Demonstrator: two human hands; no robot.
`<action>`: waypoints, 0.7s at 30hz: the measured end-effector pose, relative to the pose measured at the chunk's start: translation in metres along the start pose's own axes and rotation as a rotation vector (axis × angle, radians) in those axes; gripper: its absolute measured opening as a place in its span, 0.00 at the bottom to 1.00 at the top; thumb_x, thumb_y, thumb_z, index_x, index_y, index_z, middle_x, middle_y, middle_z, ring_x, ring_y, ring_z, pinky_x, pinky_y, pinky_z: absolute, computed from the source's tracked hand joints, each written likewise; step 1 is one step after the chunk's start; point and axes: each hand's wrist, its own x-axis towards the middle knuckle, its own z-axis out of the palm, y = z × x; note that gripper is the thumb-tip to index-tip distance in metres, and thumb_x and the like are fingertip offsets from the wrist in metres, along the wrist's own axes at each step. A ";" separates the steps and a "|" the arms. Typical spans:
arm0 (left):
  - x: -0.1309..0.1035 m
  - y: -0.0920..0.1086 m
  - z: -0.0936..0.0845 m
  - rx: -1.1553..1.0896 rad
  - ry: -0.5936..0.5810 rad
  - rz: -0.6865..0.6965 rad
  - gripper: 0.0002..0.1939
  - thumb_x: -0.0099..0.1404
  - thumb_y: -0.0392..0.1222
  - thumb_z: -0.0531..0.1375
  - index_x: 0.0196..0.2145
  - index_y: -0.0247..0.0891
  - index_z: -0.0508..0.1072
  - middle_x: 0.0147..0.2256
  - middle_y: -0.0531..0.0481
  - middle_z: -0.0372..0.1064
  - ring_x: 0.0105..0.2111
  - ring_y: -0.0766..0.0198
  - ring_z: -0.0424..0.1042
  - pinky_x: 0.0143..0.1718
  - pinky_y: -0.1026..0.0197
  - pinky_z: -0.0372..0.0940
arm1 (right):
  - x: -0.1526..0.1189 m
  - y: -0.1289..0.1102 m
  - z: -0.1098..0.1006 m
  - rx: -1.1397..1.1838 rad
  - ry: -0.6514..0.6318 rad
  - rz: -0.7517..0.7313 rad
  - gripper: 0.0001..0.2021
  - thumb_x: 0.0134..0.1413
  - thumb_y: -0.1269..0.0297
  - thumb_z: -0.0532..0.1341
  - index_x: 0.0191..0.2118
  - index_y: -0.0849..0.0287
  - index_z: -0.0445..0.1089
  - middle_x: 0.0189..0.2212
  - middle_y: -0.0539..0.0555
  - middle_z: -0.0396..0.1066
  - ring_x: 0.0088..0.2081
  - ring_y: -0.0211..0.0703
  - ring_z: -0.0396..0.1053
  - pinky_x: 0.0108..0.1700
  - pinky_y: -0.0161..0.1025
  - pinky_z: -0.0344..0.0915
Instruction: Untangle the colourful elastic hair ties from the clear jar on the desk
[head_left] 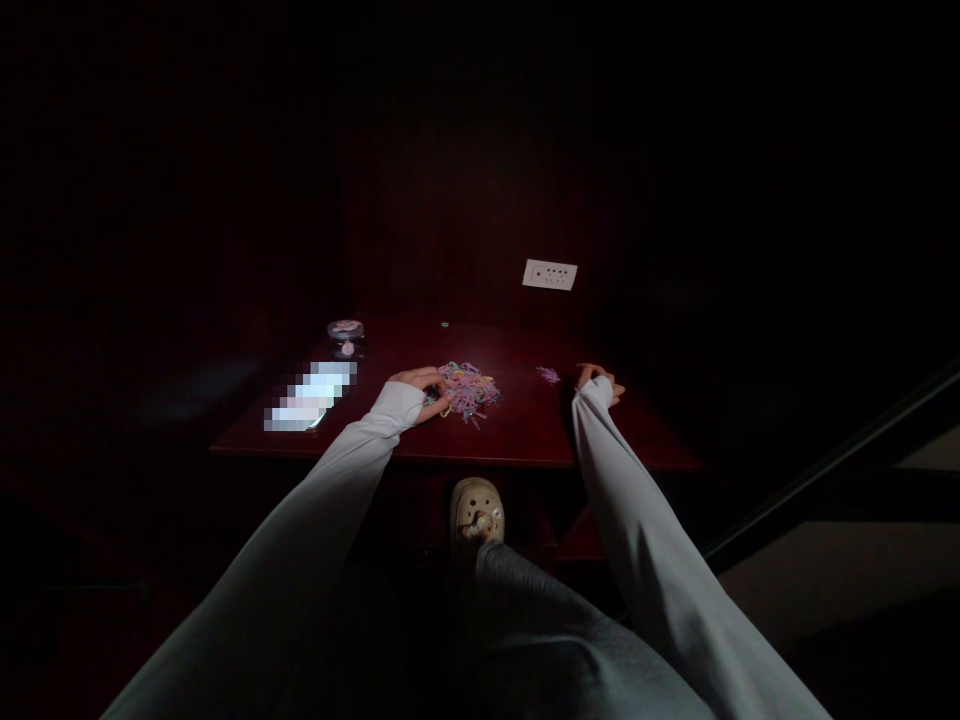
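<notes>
A loose heap of small coloured elastic bands (472, 390) in pink, purple, yellow and green lies on the dark red table (517, 435). My left hand (420, 385) rests at the heap's left edge, fingers and thumb curved apart and touching the bands. To the right is a much smaller cluster of purple bands (548, 374). My right hand (602, 382) is just beyond that cluster, its fingers loosely bent and apart, with nothing visible in them. One green band (445, 324) lies alone towards the back.
A lit, blurred-out phone-like screen (311, 395) lies at the table's left. Behind it stands a small clear round container (346, 338) with a lid. A white socket plate (550, 274) is on the back panel. Below the front edge shows a beige clog (477, 508). Surroundings are very dark.
</notes>
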 end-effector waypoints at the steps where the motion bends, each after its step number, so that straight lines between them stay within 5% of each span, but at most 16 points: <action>1: 0.001 0.000 0.000 0.015 0.004 -0.014 0.10 0.68 0.48 0.62 0.32 0.41 0.77 0.35 0.50 0.78 0.35 0.62 0.74 0.37 0.62 0.65 | -0.003 -0.001 -0.002 0.014 0.023 0.004 0.17 0.64 0.58 0.50 0.36 0.53 0.77 0.46 0.60 0.70 0.51 0.59 0.56 0.56 0.55 0.54; 5: 0.005 -0.001 -0.003 0.106 0.024 -0.093 0.08 0.69 0.44 0.61 0.34 0.42 0.78 0.38 0.48 0.79 0.41 0.57 0.74 0.44 0.57 0.67 | -0.016 -0.005 -0.007 0.022 0.076 -0.044 0.19 0.67 0.59 0.47 0.40 0.51 0.77 0.46 0.59 0.70 0.52 0.59 0.57 0.56 0.55 0.53; 11: 0.006 -0.001 -0.003 0.180 0.022 -0.160 0.04 0.68 0.41 0.61 0.39 0.42 0.77 0.45 0.44 0.79 0.47 0.49 0.73 0.49 0.50 0.66 | -0.037 -0.022 0.000 -0.010 -0.022 -0.262 0.20 0.70 0.57 0.49 0.39 0.54 0.78 0.46 0.59 0.72 0.53 0.58 0.58 0.57 0.55 0.51; 15: 0.006 -0.004 -0.001 0.203 0.045 -0.163 0.07 0.67 0.39 0.60 0.42 0.43 0.77 0.48 0.45 0.79 0.48 0.49 0.72 0.49 0.50 0.66 | -0.061 -0.042 0.023 0.006 -0.177 -0.421 0.19 0.69 0.55 0.51 0.40 0.54 0.80 0.47 0.60 0.73 0.53 0.58 0.59 0.57 0.54 0.53; 21: 0.009 -0.011 0.002 0.179 -0.030 -0.240 0.20 0.62 0.28 0.56 0.47 0.44 0.77 0.50 0.45 0.79 0.50 0.49 0.72 0.51 0.49 0.66 | -0.108 -0.066 0.046 0.092 -0.480 -0.733 0.21 0.72 0.56 0.51 0.60 0.49 0.74 0.49 0.57 0.73 0.49 0.53 0.62 0.57 0.49 0.59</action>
